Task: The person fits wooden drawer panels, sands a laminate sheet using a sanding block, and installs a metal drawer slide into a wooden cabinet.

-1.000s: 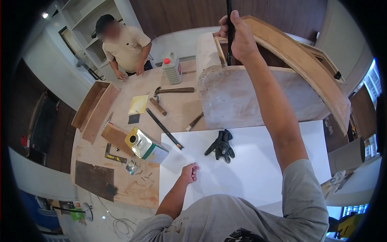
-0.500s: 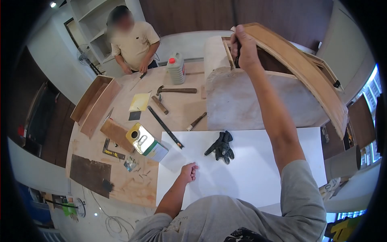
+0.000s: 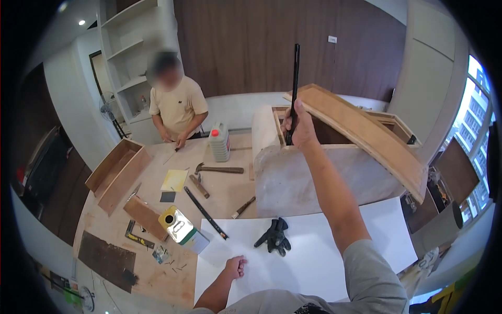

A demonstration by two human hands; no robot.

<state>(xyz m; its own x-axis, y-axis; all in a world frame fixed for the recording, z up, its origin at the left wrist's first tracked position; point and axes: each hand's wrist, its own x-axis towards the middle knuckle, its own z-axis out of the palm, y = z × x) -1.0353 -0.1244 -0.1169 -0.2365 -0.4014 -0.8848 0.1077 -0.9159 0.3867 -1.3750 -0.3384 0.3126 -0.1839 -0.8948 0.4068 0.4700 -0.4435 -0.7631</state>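
Note:
My right hand [image 3: 300,125] is raised by the open side of the wooden cabinet [image 3: 314,183], wrapped round a black drawer slide [image 3: 296,68] that stands nearly upright. My left hand [image 3: 235,267] is closed in a loose fist over the white board [image 3: 303,267]; whatever is inside the fingers, if anything, is hidden. Dark work gloves [image 3: 274,236] lie crumpled on the board, right of that fist. A second black drawer slide [image 3: 205,212] lies flat, its near end on the board. Beside it stands a metal can [image 3: 183,227]. A curved wooden panel [image 3: 361,136] rests tilted across the cabinet.
A claw hammer [image 3: 222,169], a plastic jug [image 3: 219,144], a paintbrush [image 3: 243,207], yellow sandpaper [image 3: 174,180] and a square [image 3: 137,235] lie or stand on the table. A wooden drawer [image 3: 117,172] sits at left. Across the table stands a person [image 3: 179,107].
My view has tilted up, so the table appears lower and the whole upper length of the held slide shows. My right hand keeps its grip. The person opposite has brought their hands up off the table.

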